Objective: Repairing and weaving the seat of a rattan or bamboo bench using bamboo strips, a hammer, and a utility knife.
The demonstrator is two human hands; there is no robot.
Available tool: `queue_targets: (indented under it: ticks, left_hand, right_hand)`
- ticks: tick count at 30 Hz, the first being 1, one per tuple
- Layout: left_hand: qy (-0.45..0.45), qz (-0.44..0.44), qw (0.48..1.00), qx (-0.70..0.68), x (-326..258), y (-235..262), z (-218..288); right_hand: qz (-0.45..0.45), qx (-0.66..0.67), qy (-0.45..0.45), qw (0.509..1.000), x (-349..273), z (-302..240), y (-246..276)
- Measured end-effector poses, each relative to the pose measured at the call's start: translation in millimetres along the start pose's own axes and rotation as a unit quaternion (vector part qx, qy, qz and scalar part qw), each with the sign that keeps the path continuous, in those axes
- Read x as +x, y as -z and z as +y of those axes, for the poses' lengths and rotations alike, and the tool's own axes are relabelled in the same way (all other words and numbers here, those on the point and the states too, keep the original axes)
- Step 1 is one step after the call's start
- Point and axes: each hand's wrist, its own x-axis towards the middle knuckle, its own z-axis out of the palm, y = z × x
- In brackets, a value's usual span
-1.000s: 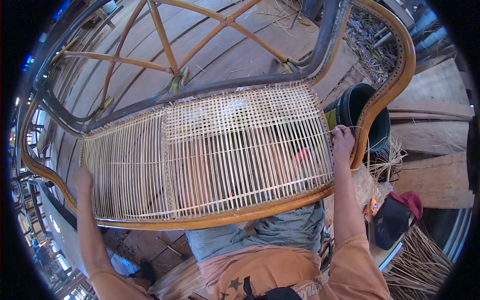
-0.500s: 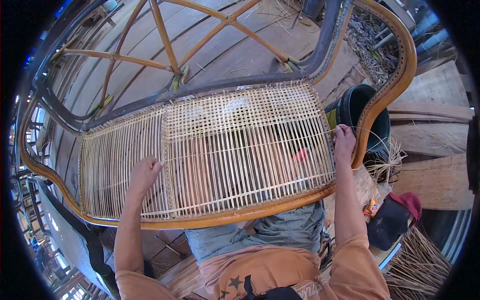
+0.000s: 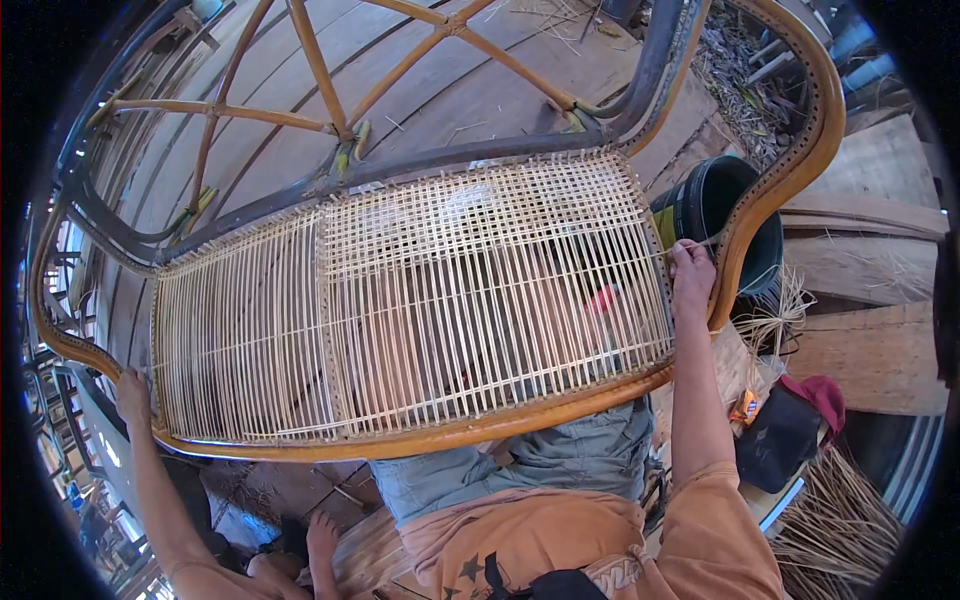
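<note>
A rattan bench frame (image 3: 520, 425) lies across my lap, its seat filled with a woven cane panel (image 3: 420, 300). My left hand (image 3: 132, 392) grips the frame's rim at its lower left corner. My right hand (image 3: 692, 270) is at the panel's right edge, fingers pinched on a thin cane strand (image 3: 708, 241) that runs toward the frame's right arm. The left part of the panel has only upright strands; the right part is crossed into a grid.
A black bucket (image 3: 725, 215) stands just beyond the frame's right arm. Loose cane strips (image 3: 840, 530) lie at the lower right beside a dark bag with a red cloth (image 3: 800, 420). Wooden floor planks (image 3: 470, 90) run beneath, and timber boards (image 3: 870, 350) lie at the right.
My left hand went from the frame's left rim onto the woven panel, then back to the lower left corner of the rim. My right hand has stayed at the panel's right edge.
</note>
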Motion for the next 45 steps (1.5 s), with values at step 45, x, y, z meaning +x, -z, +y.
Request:
queue_targets:
  ticks: [45]
  left_hand:
    - [-0.048, -0.117, 0.866, -0.483, -40.3, -27.5, 284.3]
  right_hand:
    - [0.001, -0.056, 0.014, 0.998, 31.9, 12.4, 6.4]
